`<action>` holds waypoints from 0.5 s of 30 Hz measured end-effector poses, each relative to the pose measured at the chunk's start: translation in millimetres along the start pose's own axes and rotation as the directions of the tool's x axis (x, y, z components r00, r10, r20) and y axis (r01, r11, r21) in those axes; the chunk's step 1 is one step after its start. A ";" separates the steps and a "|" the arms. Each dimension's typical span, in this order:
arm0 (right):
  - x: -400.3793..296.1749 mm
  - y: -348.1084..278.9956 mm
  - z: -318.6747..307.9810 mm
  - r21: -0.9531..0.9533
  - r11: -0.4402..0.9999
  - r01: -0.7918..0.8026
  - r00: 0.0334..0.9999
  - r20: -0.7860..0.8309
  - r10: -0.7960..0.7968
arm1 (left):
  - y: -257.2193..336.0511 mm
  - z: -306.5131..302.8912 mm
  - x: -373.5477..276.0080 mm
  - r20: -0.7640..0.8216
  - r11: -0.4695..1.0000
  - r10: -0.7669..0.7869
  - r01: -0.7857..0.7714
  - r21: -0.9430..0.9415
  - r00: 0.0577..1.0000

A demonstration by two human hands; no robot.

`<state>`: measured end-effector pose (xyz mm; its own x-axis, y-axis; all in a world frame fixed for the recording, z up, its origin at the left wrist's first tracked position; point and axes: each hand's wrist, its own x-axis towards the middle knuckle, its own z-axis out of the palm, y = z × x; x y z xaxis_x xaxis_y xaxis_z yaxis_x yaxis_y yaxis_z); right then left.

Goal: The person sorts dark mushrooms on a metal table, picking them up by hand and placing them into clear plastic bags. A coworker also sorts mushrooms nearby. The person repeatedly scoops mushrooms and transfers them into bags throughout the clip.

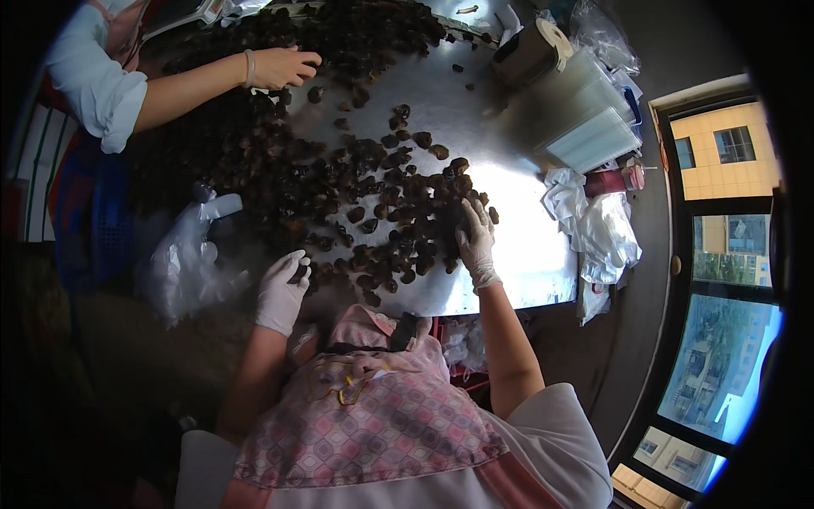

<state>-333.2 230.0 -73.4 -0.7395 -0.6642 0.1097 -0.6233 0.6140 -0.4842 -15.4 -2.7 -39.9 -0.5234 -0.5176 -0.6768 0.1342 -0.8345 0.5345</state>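
Observation:
Many small dark brown pieces, possibly dried mushrooms (356,184), lie spread and heaped over a shiny metal table (515,267). My left hand (283,291), in a white glove, is at the near edge of the table with its fingers curled round a dark piece. My right hand (477,245), gloved too, rests with fingers stretched against the right side of the spread pieces; whether anything is under its palm is hidden. A patterned pink apron (375,420) covers my front.
A co-worker's bare hand (280,67) reaches over the heap at upper left. Clear plastic bags (191,267) lie at left by a blue basket (111,216). Clear plastic containers (594,137), a paper roll (553,39) and white bags (607,235) line the right side, near a window.

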 end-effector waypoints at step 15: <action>-37.2 -117.3 43.9 -0.086 0.919 0.384 0.865 0.380 -0.326 | -8.0 -0.3 4.5 -0.014 0.996 -0.060 0.059 -0.059 0.998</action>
<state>-221.4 164.0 -58.8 -0.3401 -0.9372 -0.0775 -0.8788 0.3461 -0.3286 -18.5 1.6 -47.3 -0.5190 -0.4690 -0.7146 0.1524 -0.8734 0.4626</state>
